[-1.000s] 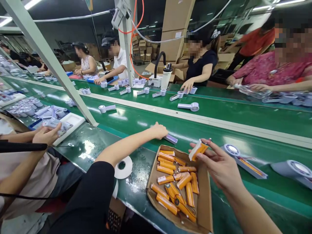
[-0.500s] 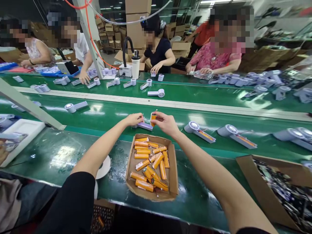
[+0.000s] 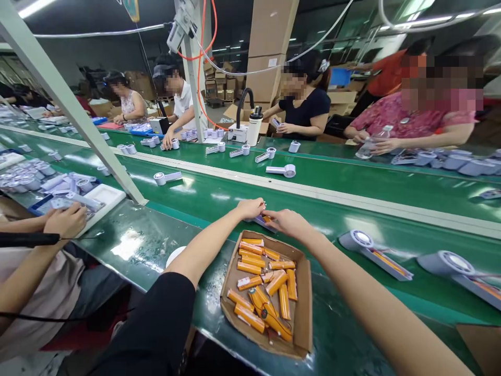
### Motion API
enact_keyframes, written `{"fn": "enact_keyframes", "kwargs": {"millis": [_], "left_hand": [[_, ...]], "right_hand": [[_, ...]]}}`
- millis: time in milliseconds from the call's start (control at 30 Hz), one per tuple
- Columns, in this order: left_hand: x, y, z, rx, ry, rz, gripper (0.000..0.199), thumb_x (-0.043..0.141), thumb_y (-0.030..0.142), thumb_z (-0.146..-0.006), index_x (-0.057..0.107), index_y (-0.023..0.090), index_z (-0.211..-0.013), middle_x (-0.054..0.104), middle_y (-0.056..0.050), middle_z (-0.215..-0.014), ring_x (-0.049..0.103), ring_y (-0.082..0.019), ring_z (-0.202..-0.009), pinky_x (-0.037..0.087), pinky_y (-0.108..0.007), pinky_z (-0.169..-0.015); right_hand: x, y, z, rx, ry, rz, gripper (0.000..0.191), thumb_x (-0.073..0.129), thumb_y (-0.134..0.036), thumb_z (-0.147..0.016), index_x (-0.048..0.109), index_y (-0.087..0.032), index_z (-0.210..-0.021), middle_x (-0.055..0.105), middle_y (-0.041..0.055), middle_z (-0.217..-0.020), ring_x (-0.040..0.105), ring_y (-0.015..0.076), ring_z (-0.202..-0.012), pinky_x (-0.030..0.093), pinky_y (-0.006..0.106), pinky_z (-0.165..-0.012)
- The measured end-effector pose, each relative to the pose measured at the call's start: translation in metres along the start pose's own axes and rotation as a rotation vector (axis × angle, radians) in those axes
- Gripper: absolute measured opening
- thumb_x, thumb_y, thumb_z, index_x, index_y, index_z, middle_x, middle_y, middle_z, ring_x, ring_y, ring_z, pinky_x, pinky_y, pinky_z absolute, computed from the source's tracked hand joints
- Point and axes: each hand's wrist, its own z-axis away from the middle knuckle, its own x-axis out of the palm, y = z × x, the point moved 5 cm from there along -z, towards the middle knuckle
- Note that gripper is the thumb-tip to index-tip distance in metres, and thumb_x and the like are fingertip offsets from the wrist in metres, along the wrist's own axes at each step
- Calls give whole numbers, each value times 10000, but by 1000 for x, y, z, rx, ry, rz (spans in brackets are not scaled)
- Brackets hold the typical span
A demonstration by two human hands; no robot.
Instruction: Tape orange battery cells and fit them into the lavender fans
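My left hand [image 3: 251, 208] is closed at the head end of a pale purple handheld fan housing [image 3: 258, 221] on the green belt. Small white wire ends show by its fingertips, and the fan's head is hidden behind the hand. With bent fingers, my right hand [image 3: 290, 223] holds an orange battery [image 3: 267, 219] down at the housing's open handle; whether it is fully inside cannot be seen. Just below both hands, a cardboard tray [image 3: 306, 303] contains several orange wrapped batteries [image 3: 277, 282], some with thin wires.
Fans with batteries in their handles [image 3: 376, 253] lie on the belt [image 3: 313, 240] to the right. Another fan [image 3: 167, 177] is farther left. A slanted metal post [image 3: 90, 125] rises at left, near a co-worker's hands [image 3: 66, 219]. Other people sit across the line.
My right hand has lowered the battery from upright above the housing down to its handle. My left hand stays at the fan. The view has swung left.
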Motion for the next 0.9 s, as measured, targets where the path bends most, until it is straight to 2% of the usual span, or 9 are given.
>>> {"fn": "enact_keyframes", "kwargs": {"millis": [233, 400, 500, 567, 633, 700, 733, 800, 900], "left_hand": [[0, 4, -4, -26, 20, 55, 308, 410, 412, -1141, 640, 281, -1299, 795, -51, -1334, 744, -223, -1239, 571, -350, -1031], [-1, 9, -6, -3, 29, 121, 279, 423, 354, -1136, 660, 261, -1250, 823, -36, -1225, 765, -208, -1166, 583, -343, -1011], [-10, 19, 1, 32, 73, 153, 283, 490, 360, -1116, 662, 229, -1299, 806, -65, -1293, 745, -207, -1228, 571, -341, -1069], [-19, 22, 19, 64, 129, 170, 358, 562, 364, -1088, 634, 209, -1402, 758, -85, -1425, 687, -201, -1354, 514, -337, -1177], [-25, 14, 54, 87, 190, 176, 483, 601, 354, -1063, 577, 190, -1516, 702, -104, -1526, 610, -206, -1465, 441, -349, -1268], [-26, -5, 109, 123, 257, 172, 508, 592, 342, -1049, 585, 194, -1535, 715, -99, -1509, 619, -210, -1455, 453, -360, -1269], [-24, -18, 142, 147, 294, 167, 459, 576, 340, -1047, 636, 216, -1484, 746, -83, -1458, 660, -204, -1400, 493, -357, -1236], [-21, -46, 215, 211, 487, 134, 310, 518, 364, -1051, 777, 300, -1210, 829, -14, -1238, 766, -209, -1183, 616, -374, -1086], [-1, -93, 306, 207, 573, 87, 283, 516, 369, -1013, 789, 406, -950, 839, 57, -961, 799, -248, -944, 687, -429, -888]], "right_hand": [[9, -12, -7, -95, -31, 21, 481, 453, -452, -1132, 649, -274, -1534, 795, 179, -1320, 781, 343, -1184, 602, 404, -897], [9, -13, -11, -156, -18, 10, 424, 476, -373, -1129, 704, -235, -1459, 771, 162, -1390, 726, 316, -1307, 580, 388, -1018], [9, -11, -12, -148, -26, 21, 387, 515, -344, -1115, 746, -227, -1403, 780, 161, -1384, 745, 300, -1284, 569, 365, -1040], [10, -7, -8, -110, -29, 33, 378, 549, -328, -1099, 745, -231, -1406, 801, 164, -1345, 779, 305, -1218, 584, 370, -1003], [11, -1, 1, -62, -21, 34, 397, 564, -326, -1094, 715, -255, -1455, 813, 150, -1333, 796, 303, -1186, 592, 372, -983], [12, 8, 13, -2, 1, 26, 435, 554, -335, -1106, 664, -271, -1522, 804, 144, -1368, 796, 300, -1203, 594, 372, -986], [12, 13, 21, 35, 13, 20, 452, 555, -345, -1108, 646, -264, -1544, 801, 153, -1373, 797, 306, -1203, 598, 378, -979], [12, 22, 36, 114, 31, 8, 470, 575, -368, -1102, 646, -235, -1547, 810, 182, -1338, 808, 331, -1177, 610, 392, -947], [12, 28, 54, 191, 41, -19, 442, 590, -391, -1099, 697, -244, -1502, 821, 172, -1316, 813, 330, -1161, 612, 380, -932]]}}
